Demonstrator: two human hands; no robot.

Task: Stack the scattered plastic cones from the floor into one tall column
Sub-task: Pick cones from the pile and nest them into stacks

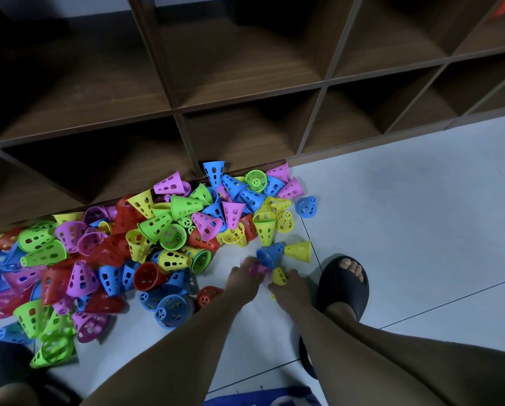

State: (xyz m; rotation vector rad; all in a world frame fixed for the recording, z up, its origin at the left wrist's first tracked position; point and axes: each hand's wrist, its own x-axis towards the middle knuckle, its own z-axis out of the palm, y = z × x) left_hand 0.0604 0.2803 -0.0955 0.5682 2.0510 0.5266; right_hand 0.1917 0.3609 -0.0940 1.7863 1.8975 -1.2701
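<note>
Early days: no column yet, I'm only starting 1. My L hand (242, 278) is curled round a pink cone (259, 269). It's blurred, so I can't tell the exact finger placement. My R hand (289, 285) pinches a yellow cone (279, 276) by its side. Both hands sit close together, low over the floor (421, 230), just in front of my R slipper (343, 288).

A blue cone (270, 252) touches the pink cone on the far side. Can't tell w/ the blur if it's nested on it or only lying against it. Just to the R of it a loose yellow cone (299, 251) lies on its side.

The rest are in a big heap (122, 244) to the L, up against the foot of the shelf (245, 83). Colours are mixed, most are tipped over, some sit mouth-up, and a few look part-nested. My L slipper (5, 373) is at the heap's near edge.

Step in hand, as I read it: mating the 2 held cones. Next move needs both turned the same way w/ axes lined up, narrow end of 1 into the wide mouth of the other, then a push till it seats. After that, prob. the blue cone and the loose yellow cone, being nearest. Once a few are nested, stand the stack wide end down on bare tile and feed it from the heap. The wall holes may snag a rim, so go in straight, not angled.
</note>
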